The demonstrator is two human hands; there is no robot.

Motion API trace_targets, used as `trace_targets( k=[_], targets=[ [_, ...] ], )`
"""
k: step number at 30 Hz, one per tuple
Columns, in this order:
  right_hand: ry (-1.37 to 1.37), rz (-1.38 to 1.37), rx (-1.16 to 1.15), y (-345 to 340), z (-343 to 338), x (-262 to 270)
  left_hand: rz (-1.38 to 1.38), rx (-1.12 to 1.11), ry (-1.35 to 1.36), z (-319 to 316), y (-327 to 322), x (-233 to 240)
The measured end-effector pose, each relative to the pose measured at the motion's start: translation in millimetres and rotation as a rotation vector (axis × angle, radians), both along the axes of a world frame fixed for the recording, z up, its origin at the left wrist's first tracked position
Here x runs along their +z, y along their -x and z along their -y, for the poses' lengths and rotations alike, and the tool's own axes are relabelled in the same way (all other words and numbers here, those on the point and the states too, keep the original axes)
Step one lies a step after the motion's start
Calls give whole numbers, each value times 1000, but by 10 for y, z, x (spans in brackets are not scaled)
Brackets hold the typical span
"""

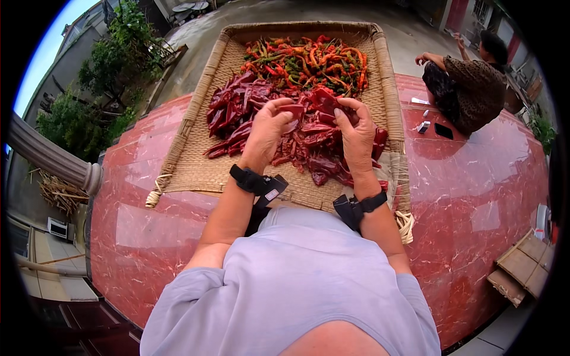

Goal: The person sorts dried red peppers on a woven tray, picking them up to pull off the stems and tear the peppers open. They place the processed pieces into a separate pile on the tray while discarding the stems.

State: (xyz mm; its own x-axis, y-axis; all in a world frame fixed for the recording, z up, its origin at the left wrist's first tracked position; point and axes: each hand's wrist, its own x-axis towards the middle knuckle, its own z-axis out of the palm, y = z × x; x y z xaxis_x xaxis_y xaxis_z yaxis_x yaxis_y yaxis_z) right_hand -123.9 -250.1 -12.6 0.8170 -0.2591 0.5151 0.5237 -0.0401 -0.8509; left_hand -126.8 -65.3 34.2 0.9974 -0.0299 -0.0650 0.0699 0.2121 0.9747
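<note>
A large woven wicker tray (pixel 200 178) lies before me. Dark red dried chili peppers (pixel 231 107) are heaped in its middle, and thinner orange, red and green chilies (pixel 307 60) fill the far end. Above the dark red heap, my left hand (pixel 269 129) pinches a dark red dried pepper (pixel 294 111) between thumb and fingers. Level with it on the right, my right hand (pixel 358 129) has its thumb and forefinger on another dark red pepper (pixel 324 101). Both wrists wear black straps with small dark devices.
Red marble-look tiles (pixel 151 231) surround the tray. To the right sits another person (pixel 476 84), beside a phone (pixel 443 131) and a small box (pixel 423 127) on the floor. A stone column (pixel 53 153) and shrubs (pixel 71 120) stand left; cardboard (pixel 525 262) lies at the lower right.
</note>
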Motion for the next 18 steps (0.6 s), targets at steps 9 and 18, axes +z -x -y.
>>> trace_targets(
  k=[9, 18],
  targets=[
    [190, 77, 60, 66, -39, 88, 980, 205, -1051, 149, 64, -65],
    [66, 98, -131, -29, -18, -21, 923, 412, -1118, 49, 20, -59]
  ],
)
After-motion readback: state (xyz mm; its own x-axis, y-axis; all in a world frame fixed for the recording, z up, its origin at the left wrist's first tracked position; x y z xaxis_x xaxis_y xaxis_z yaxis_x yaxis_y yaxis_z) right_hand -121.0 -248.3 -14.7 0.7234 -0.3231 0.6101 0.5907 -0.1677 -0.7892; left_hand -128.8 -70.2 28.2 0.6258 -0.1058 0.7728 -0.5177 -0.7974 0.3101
